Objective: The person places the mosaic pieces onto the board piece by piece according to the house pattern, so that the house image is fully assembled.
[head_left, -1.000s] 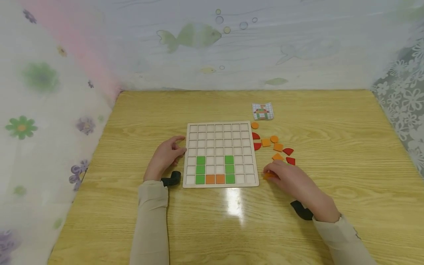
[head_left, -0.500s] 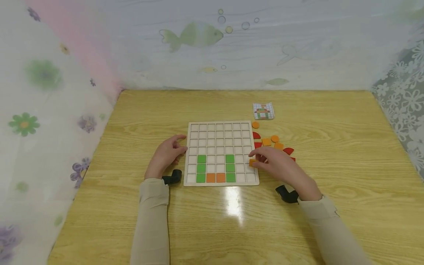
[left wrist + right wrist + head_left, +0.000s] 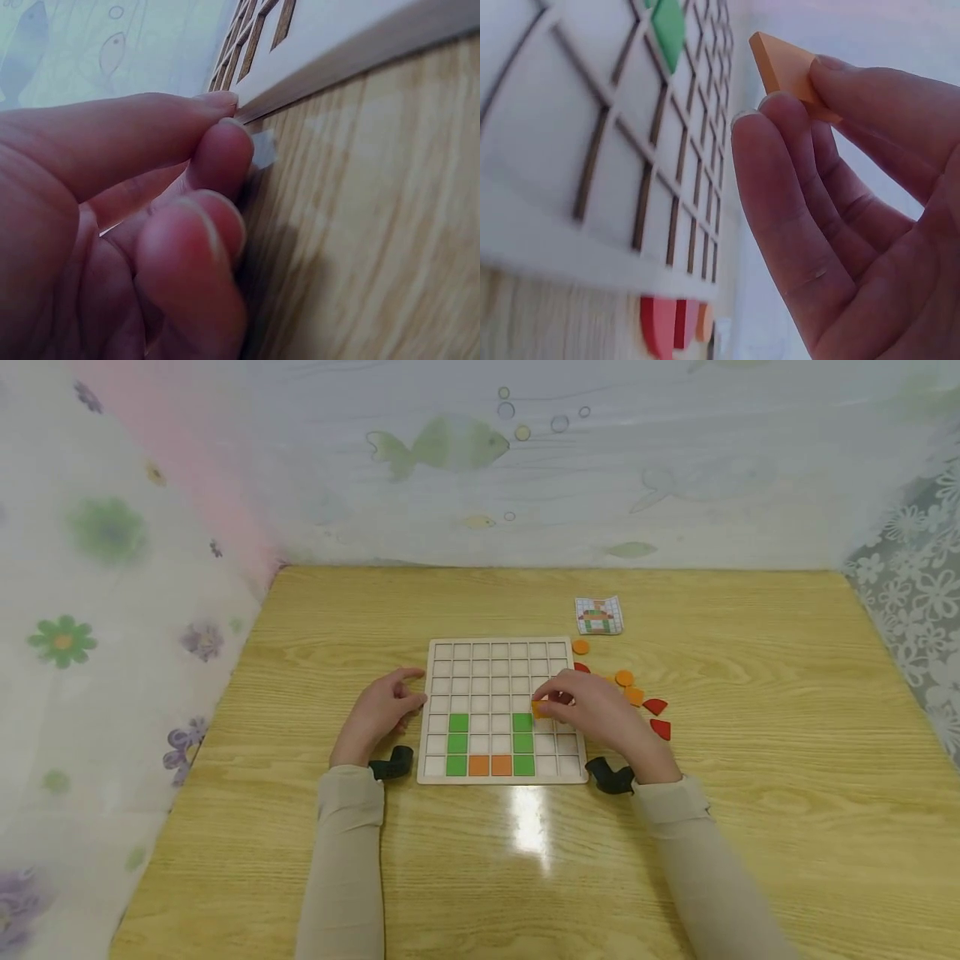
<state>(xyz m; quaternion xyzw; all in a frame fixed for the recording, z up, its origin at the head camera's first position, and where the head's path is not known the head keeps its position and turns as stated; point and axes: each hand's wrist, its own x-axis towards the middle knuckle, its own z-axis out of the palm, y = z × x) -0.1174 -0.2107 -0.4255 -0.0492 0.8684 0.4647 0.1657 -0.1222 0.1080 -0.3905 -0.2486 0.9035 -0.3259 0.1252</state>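
My right hand (image 3: pixel 596 710) pinches an orange square tile (image 3: pixel 784 64) between thumb and fingers, held above the right part of a wooden grid board (image 3: pixel 491 779). In the board's lower rows sit two columns of green square tiles (image 3: pixel 458 743), joined along the bottom by two orange square tiles (image 3: pixel 490 766). Beside the board's left edge rests my left hand (image 3: pixel 378 710). Its fingers are relaxed and bent, and a fingertip touches the board's side (image 3: pixel 315 71) in the left wrist view.
Right of the board lie orange round tiles (image 3: pixel 624 678), an orange square tile (image 3: pixel 633 696) and red quarter-round tiles (image 3: pixel 655 706); my right hand covers some pieces. A small pattern card (image 3: pixel 598 615) lies behind them. A patterned wall (image 3: pixel 450 518) backs the table.
My right hand has picked an orange square tile from the right of the board and carried it left and away from me, over the grid. The left hand stays at the board's edge.
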